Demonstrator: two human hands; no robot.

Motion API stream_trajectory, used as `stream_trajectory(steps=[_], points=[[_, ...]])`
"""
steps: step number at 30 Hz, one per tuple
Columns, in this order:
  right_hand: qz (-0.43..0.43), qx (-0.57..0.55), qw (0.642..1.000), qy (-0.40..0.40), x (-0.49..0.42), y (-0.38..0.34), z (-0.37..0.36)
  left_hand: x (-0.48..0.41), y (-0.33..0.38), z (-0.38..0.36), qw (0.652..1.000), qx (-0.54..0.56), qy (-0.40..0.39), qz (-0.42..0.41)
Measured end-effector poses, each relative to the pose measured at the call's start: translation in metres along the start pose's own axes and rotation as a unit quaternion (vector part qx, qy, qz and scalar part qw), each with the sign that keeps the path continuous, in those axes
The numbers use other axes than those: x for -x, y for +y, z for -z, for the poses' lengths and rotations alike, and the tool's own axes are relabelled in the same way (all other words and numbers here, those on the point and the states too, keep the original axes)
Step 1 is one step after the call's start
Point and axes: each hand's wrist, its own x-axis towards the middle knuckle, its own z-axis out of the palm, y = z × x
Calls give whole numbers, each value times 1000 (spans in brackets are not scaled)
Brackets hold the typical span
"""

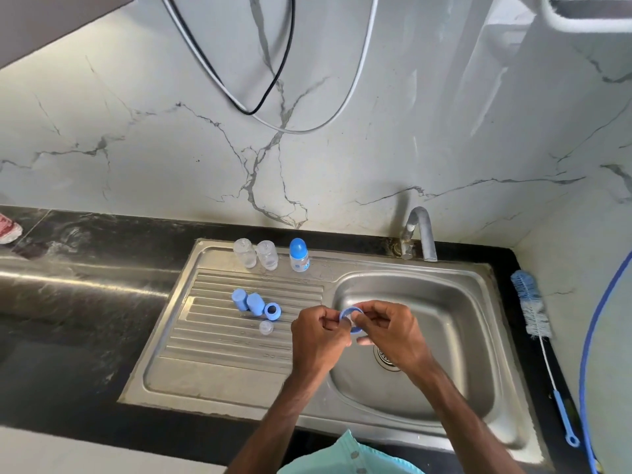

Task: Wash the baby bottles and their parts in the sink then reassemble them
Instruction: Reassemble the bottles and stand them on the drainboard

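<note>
Blue collar ring (pixel 347 313): pinched above sink basin (pixel 444 302) by fingers of left hand (pixel 316 340) and right hand (pixel 393 331). Assembled bottle (pixel 298 256): one, at drainboard (pixel 222 354) rear. Apparently pending: two clear bottles (pixel 245 253), two caps (pixel 239 299), spare ring (pixel 273 311), teat (pixel 265 327).

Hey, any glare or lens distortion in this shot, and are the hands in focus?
Head view: wide-angle lens bows the dark counter, which carries a bright glare streak left of the sink; left hand, right hand and the blue ring they pinch look slightly soft.
</note>
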Motion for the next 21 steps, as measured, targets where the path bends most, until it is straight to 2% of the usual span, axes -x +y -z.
stream_trajectory(steps=[4,8,13,21], points=[[44,65,995,-68,-10,9,-16,-11,-12,23,1000,-7,4,16],[96,114,986,-78,-23,8,-33,-18,-11,46,1000,-8,-18,4],[52,73,993,-78,-46,1,-57,-39,-23,74,998,20,-52,28],[-19,59,994,-91,-94,4,-93,-86,-75,106,996,-55,-51,40]])
